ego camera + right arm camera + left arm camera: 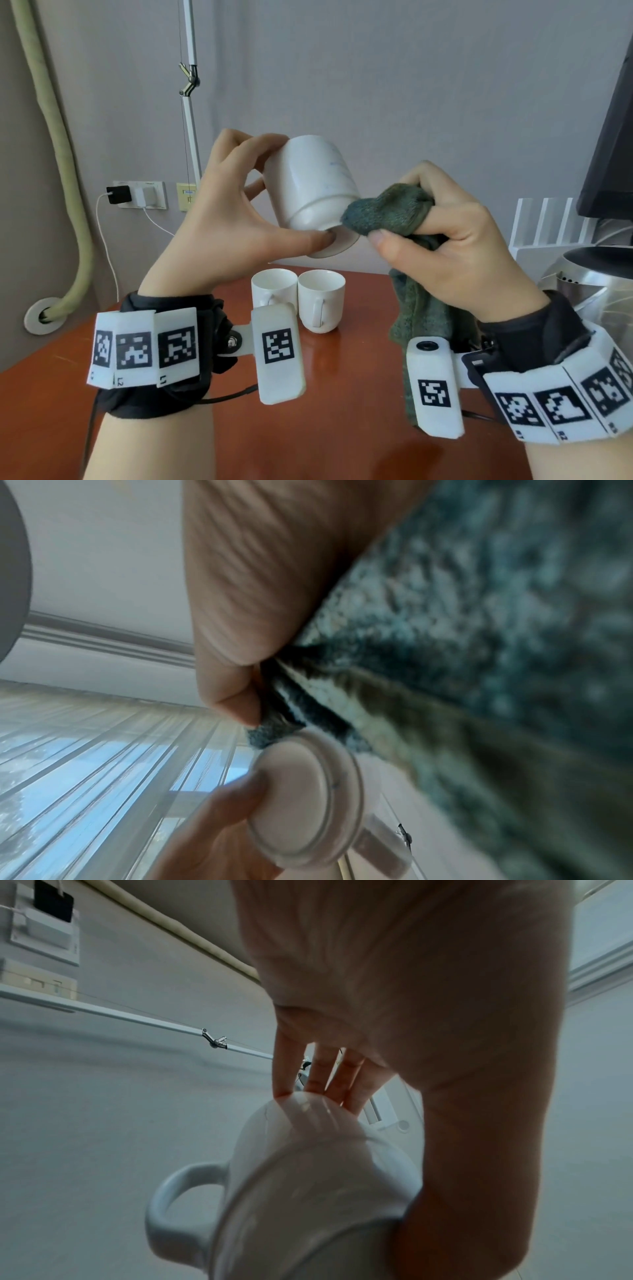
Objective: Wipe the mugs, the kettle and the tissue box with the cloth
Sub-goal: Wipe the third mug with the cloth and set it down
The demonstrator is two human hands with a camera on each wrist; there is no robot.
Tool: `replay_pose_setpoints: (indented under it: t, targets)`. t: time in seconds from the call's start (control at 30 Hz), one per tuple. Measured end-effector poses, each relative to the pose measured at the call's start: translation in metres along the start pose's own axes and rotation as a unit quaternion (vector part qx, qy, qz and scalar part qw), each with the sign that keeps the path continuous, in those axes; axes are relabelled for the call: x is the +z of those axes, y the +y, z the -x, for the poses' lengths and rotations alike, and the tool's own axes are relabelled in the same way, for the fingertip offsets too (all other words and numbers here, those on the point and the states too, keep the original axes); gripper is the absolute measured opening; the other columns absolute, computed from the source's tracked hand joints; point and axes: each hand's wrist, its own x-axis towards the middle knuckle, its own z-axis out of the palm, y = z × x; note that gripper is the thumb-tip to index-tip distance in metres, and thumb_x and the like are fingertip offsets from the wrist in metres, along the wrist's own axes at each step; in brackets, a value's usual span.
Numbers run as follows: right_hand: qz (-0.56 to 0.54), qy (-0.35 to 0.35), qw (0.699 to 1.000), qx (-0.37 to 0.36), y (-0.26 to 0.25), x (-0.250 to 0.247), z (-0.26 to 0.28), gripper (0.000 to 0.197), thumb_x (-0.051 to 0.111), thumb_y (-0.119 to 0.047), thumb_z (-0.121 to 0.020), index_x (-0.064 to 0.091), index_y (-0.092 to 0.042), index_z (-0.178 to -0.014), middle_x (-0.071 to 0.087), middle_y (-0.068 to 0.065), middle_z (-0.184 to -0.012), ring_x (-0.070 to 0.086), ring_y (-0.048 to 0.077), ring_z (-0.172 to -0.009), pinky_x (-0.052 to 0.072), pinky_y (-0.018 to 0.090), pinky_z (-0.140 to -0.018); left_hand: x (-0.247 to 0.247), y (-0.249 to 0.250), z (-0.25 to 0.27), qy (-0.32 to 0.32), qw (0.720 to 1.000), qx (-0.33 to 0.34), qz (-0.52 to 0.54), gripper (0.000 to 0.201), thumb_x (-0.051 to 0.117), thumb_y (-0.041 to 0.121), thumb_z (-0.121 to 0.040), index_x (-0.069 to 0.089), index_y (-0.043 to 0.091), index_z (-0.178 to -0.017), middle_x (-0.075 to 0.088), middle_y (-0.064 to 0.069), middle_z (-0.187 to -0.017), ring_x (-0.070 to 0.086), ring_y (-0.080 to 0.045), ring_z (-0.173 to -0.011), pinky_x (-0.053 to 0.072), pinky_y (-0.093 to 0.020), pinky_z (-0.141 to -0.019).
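Glazed white ceramic is the slippery part here: the raised white ceramic mug hangs tilted in the air above the reddish-brown wooden tabletop, held only by the left hand, whose thumb presses near its foot ring while the fingertips reach over the rim at the far end. The right hand is closed round a bunched dark green terry cloth, the wad touching the mug's lower wall near the base, with the loose tail of cloth hanging down toward the tabletop.

The risk, as I judge it, is a hard sideways rub from the cloth levering the smooth mug out of that end-to-end pinch; it would drop onto the two small white handled mugs standing touching each other right below. The hanging tail could also drag against them.

The cloth looks nubbly and soft, good at gripping the glaze. The mug is a plain cylinder with a loop handle and a stepped base. At the right edge sits a rounded, shiny metal vessel, probably the kettle. The tissue box is not in view.
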Motion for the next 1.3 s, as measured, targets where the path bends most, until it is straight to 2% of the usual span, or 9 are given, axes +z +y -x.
replay_pose_setpoints:
  t: [0.13,0.23,0.3,0.4,0.53,0.77,1.03,1.2,1.3]
  targets:
    - [0.010,0.054,0.998,-0.003,-0.002,0.001,0.000,0.020,0.061,-0.013,-0.085,0.070,0.001,-0.073,0.047,0.018,-0.083,0.050,0.016,-0.072,0.040,0.025,-0.062,-0.002,0.001,0.000,-0.008,1.000,0.004,-0.014,0.090,0.081,0.050,-0.045,0.055,0.024,-0.127,0.042,0.011,-0.111,0.049,0.005,-0.107,0.041,-0.004,-0.094]
    - [0.052,0.035,0.997,-0.040,-0.008,0.007,-0.001,0.026,0.058,-0.020,-0.088,0.069,-0.002,-0.071,0.045,0.015,-0.086,0.049,0.017,-0.074,0.043,0.030,-0.064,0.004,0.002,0.000,-0.024,1.000,0.009,-0.014,0.093,0.081,0.050,-0.045,0.057,0.018,-0.129,0.043,0.005,-0.113,0.049,0.005,-0.108,0.039,-0.003,-0.093]
    - [0.100,0.009,0.994,-0.046,-0.013,0.011,-0.002,0.034,0.056,-0.026,-0.089,0.067,-0.001,-0.068,0.045,0.008,-0.090,0.049,0.017,-0.072,0.044,0.038,-0.058,0.007,0.003,0.000,-0.032,0.999,0.013,-0.014,0.095,0.081,0.049,-0.045,0.057,0.016,-0.131,0.043,0.006,-0.113,0.049,0.005,-0.110,0.039,-0.003,-0.094]
    - [0.147,0.026,0.988,-0.047,-0.012,0.014,-0.001,0.036,0.054,-0.028,-0.089,0.064,-0.002,-0.067,0.044,0.004,-0.089,0.048,0.016,-0.068,0.044,0.039,-0.051,0.008,0.004,0.000,-0.037,0.999,0.022,-0.026,0.095,0.084,0.047,-0.046,0.056,0.015,-0.131,0.043,0.005,-0.114,0.049,0.004,-0.111,0.039,-0.003,-0.094]
    - [0.123,0.062,0.990,-0.031,0.000,0.006,0.001,0.039,0.055,-0.025,-0.088,0.057,0.000,-0.058,0.041,0.004,-0.086,0.047,0.018,-0.068,0.043,0.042,-0.055,0.005,0.004,-0.001,-0.027,0.998,0.025,-0.042,0.097,0.080,0.053,-0.044,0.056,0.017,-0.130,0.042,0.005,-0.113,0.048,0.006,-0.108,0.039,-0.003,-0.093]
    - [0.094,0.022,0.995,-0.038,-0.005,0.018,0.001,0.035,0.057,-0.023,-0.085,0.062,0.003,-0.061,0.044,0.009,-0.084,0.049,0.023,-0.067,0.042,0.042,-0.054,0.009,0.001,-0.001,-0.037,0.997,0.027,-0.056,0.096,0.085,0.047,-0.046,0.056,0.014,-0.131,0.042,0.004,-0.113,0.049,0.002,-0.109,0.040,-0.006,-0.096]
    - [0.079,0.043,0.996,-0.019,0.001,0.009,0.003,0.037,0.056,-0.020,-0.084,0.056,0.005,-0.056,0.041,0.010,-0.080,0.045,0.024,-0.064,0.038,0.042,-0.054,0.000,0.003,0.001,-0.017,0.997,0.040,-0.064,0.097,0.077,0.058,-0.047,0.051,0.015,-0.131,0.037,0.014,-0.112,0.045,0.005,-0.108,0.039,-0.003,-0.094]
    - [0.087,0.041,0.995,-0.014,0.000,0.012,0.001,0.040,0.056,-0.026,-0.088,0.060,0.002,-0.060,0.043,0.008,-0.083,0.048,0.023,-0.066,0.041,0.042,-0.054,0.001,0.002,0.002,-0.066,0.995,0.052,-0.058,0.096,0.078,0.045,-0.050,0.048,0.013,-0.136,0.037,0.000,-0.119,0.043,-0.002,-0.113,0.037,-0.005,-0.098]
    - [0.084,0.058,0.995,-0.005,0.005,0.006,0.001,0.040,0.056,-0.025,-0.088,0.057,0.001,-0.057,0.042,0.009,-0.082,0.047,0.023,-0.065,0.041,0.043,-0.054,0.005,0.003,0.002,-0.089,0.993,0.061,-0.056,0.094,0.084,0.035,-0.050,0.048,0.016,-0.135,0.037,0.003,-0.117,0.044,-0.003,-0.113,0.037,-0.007,-0.099]
